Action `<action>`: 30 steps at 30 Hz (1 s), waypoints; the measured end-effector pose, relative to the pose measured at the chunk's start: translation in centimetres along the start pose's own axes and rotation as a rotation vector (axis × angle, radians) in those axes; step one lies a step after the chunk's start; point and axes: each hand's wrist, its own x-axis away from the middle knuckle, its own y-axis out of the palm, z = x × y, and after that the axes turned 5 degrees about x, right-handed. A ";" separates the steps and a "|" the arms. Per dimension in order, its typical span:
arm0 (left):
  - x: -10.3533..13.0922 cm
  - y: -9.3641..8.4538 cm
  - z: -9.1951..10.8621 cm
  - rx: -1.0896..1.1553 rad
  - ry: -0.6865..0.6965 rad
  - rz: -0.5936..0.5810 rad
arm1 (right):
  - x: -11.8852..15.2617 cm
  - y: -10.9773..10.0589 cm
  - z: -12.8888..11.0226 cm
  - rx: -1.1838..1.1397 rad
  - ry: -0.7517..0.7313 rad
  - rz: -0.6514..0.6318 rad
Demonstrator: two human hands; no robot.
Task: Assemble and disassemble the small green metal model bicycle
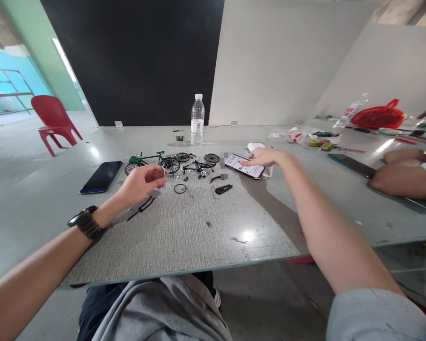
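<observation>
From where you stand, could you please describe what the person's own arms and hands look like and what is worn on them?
Both forearms are bare, and so are both hands. The left hand has a chunky black wristwatch on its wrist. The right hand wears nothing; higher up that arm, a light grey short sleeve covers the upper arm. No gloves or rings are visible.

Whatever your left hand (pixel 142 183) pinches between its fingertips is too small to make out. Your right hand (pixel 263 157) covers part of the lit phone (pixel 243 166), whose screen text is unreadable, and grey blur patches sit beside it. The loose black parts (pixel 202 171) are too tiny to identify. A co-worker's forearms (pixel 404 177) are cut off by the right edge.
</observation>
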 end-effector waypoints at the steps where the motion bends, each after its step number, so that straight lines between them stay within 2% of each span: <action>1: 0.0 0.0 0.0 -0.003 0.001 -0.001 | 0.0 0.0 0.0 -0.022 0.014 -0.004; 10: -0.1 -0.1 -0.2 -0.009 0.020 0.003 | 0.1 0.2 0.1 -0.067 0.029 0.058; 15: 0.0 0.0 -0.1 -0.007 0.017 0.001 | 0.3 0.2 0.1 -0.101 -0.043 0.072; 21: 0.0 0.0 0.0 0.005 0.011 -0.004 | 0.0 0.5 -0.1 -0.029 -0.161 0.046; 27: 0.0 0.0 0.0 -0.024 0.021 0.001 | 0.1 0.4 -0.2 -0.036 -0.151 0.063; 30: 0.0 -0.1 -0.1 -0.018 0.023 0.008 | 0.0 0.5 0.0 -0.035 -0.070 0.075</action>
